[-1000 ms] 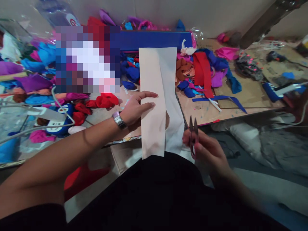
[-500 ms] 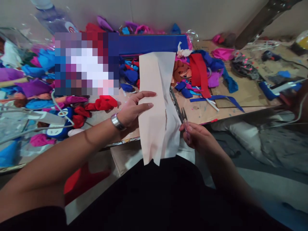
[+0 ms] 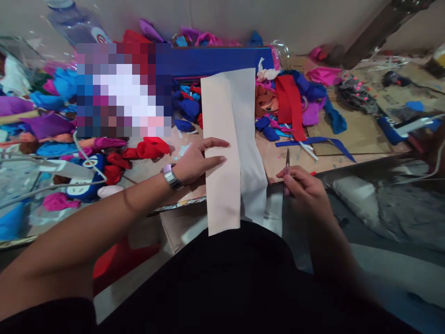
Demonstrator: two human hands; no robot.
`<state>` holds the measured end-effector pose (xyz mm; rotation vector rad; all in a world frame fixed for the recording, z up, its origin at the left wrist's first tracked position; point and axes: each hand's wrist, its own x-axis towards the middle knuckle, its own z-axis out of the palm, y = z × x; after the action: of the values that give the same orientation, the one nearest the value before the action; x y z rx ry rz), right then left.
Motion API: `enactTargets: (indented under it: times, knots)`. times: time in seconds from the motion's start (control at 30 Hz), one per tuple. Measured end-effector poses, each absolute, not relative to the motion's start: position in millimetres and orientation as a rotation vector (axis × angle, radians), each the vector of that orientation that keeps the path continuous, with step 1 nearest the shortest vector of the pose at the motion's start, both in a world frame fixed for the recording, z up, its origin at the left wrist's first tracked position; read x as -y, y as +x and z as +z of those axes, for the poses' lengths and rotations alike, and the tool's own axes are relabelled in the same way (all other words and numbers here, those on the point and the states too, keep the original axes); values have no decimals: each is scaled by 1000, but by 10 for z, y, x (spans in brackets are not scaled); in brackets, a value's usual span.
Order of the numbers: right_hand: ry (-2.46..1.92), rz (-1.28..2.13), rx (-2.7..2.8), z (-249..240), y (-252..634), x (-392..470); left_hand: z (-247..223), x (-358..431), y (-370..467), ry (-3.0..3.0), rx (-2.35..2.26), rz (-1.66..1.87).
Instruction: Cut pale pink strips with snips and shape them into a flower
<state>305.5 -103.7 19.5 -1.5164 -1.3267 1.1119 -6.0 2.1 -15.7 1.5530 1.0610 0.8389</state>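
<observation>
A long peach fabric strip (image 3: 222,185) hangs lengthwise over the table edge towards my lap. Beside and partly under it lies a whitish fabric piece (image 3: 248,139); I cannot tell whether the two are one folded sheet. My left hand (image 3: 198,162), with a metal watch (image 3: 169,176) on the wrist, grips the strip from its left side, thumb and forefinger on top and the other fingers hidden beneath. In my right hand (image 3: 302,185) is a small pair of scissors (image 3: 287,164), blades pointing up and away, just right of the fabric and apart from it.
Red fabric (image 3: 290,106) and a blue strip (image 3: 327,142) lie right of the strip, near cardboard (image 3: 347,139). A long blue box (image 3: 219,61) stands at the back. Colourful scraps, a power strip (image 3: 85,178), cables and a bottle (image 3: 74,28) crowd the left.
The scissors in my right hand have moved right, away from the fabric. The strip's lower end lies flatter and straighter, and my left hand has shifted slightly nearer to me.
</observation>
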Motion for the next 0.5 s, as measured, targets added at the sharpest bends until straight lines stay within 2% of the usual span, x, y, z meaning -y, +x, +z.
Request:
enactTargets:
  times: [0.13,0.2,0.5]
  knots:
    - [-1236,1795,1151,238,2809,1207,-161,-19,-60,1605,-1093,816]
    - [-1175,1998,1138,212,2687,1251,-155,-16,-57,1604,-1083,820]
    - [-1192,2009,1114,35,2545,1188,-96,26,-25,1523,-1040,852]
